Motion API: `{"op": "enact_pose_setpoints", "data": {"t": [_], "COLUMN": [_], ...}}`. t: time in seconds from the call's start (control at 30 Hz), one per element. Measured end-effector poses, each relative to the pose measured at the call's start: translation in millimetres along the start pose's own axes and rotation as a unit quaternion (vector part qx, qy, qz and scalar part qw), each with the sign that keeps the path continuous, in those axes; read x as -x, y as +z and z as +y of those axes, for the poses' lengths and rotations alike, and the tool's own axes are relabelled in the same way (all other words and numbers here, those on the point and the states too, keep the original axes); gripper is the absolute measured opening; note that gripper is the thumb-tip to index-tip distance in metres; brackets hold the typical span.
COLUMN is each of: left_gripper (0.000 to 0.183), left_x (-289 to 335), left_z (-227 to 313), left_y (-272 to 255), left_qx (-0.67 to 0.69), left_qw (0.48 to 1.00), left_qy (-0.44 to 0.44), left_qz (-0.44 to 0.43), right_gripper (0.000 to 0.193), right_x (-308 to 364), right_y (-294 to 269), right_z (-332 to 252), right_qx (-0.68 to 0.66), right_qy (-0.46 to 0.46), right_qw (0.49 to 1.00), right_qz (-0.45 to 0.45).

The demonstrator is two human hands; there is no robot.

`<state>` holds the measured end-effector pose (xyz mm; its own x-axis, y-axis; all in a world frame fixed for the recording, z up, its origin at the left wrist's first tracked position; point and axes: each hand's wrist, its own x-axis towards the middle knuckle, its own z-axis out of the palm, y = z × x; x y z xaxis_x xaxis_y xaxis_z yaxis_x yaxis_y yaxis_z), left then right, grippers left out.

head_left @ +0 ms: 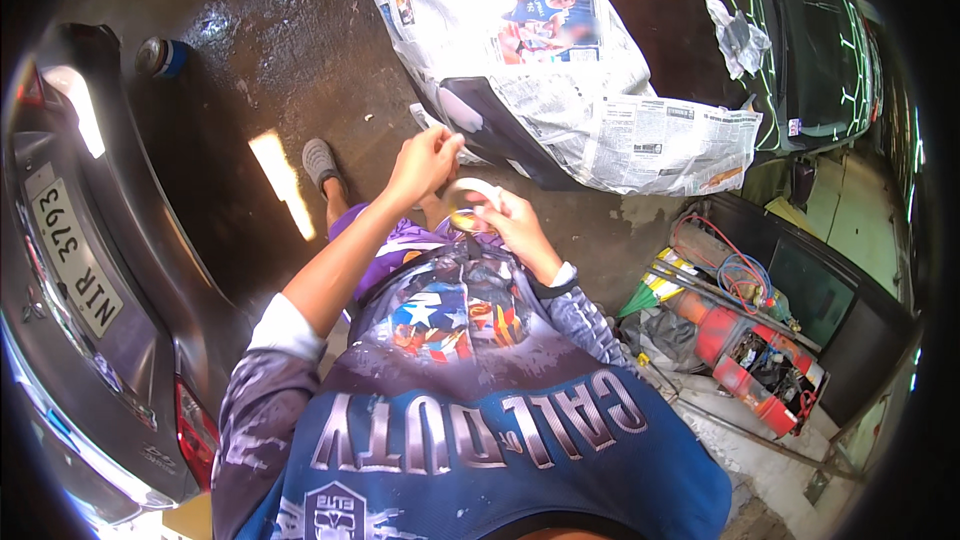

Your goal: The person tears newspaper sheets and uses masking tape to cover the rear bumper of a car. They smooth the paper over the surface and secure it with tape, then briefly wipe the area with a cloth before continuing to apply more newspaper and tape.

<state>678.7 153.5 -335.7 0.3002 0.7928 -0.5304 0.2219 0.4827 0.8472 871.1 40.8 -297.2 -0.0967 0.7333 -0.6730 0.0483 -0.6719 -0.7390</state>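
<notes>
In front of my waist, my right hand (518,228) grips a roll of pale masking tape (468,186) by its side, and the roll's open centre shows. Just left of and above it, my left hand (428,162) is closed in a pinch; whatever lies between its fingertips is too small to make out. Beyond both hands is a dark car body covered with newspaper sheets (545,15). A bare dark corner (500,135) of that car, bearing a light grey patch (468,100), shows beside the paper's lower left edge.
A dark grey car (150,270) stands close on my left. To the right lie a red tool box (775,380), coiled hoses (735,275) and a dark door panel (810,275). A blue can (170,58) rests on the wet floor (270,25). Crumpled paper (735,35) sits on the covered car.
</notes>
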Motion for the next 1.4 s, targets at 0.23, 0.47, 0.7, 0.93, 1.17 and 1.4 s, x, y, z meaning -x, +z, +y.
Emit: {"op": "enact_pose_setpoints", "data": {"t": [0.23,0.47,0.7,0.93,1.17,1.4], "left_gripper": [0.043,0.043,0.050,0.040,0.025,0.018], "left_x": [-167.6,-189.8,-176.3,-8.2,-116.6,-145.2], "left_z": [-75.1,-65.8,-84.4,-89.2,-138.5,-94.0], "left_y": [102.5,136.2,183.8,165.9,146.9,144.3], "left_qx": [0.006,-0.036,-0.077,-0.365,-0.363,-0.540], "left_qw": [0.984,0.979,0.994,0.847,0.782,0.738], "left_qy": [-0.107,-0.067,-0.059,-0.202,-0.133,-0.035], "left_qz": [0.142,0.191,0.047,-0.328,-0.488,-0.402], "right_gripper": [0.021,0.019,0.033,0.064,0.054,0.052], "right_x": [76.0,117.8,110.5,175.7,168.5,245.1], "right_y": [-146.7,-204.3,-186.3,-96.9,-61.0,173.4], "right_z": [113.4,154.5,165.8,138.3,291.5,438.0], "right_qx": [0.063,0.039,-0.027,-0.369,-0.641,-0.422], "right_qy": [0.133,0.140,0.075,0.061,-0.354,-0.117], "right_qw": [0.970,0.973,0.976,0.875,0.547,0.502], "right_qz": [0.196,0.181,0.202,0.306,0.406,0.746]}}
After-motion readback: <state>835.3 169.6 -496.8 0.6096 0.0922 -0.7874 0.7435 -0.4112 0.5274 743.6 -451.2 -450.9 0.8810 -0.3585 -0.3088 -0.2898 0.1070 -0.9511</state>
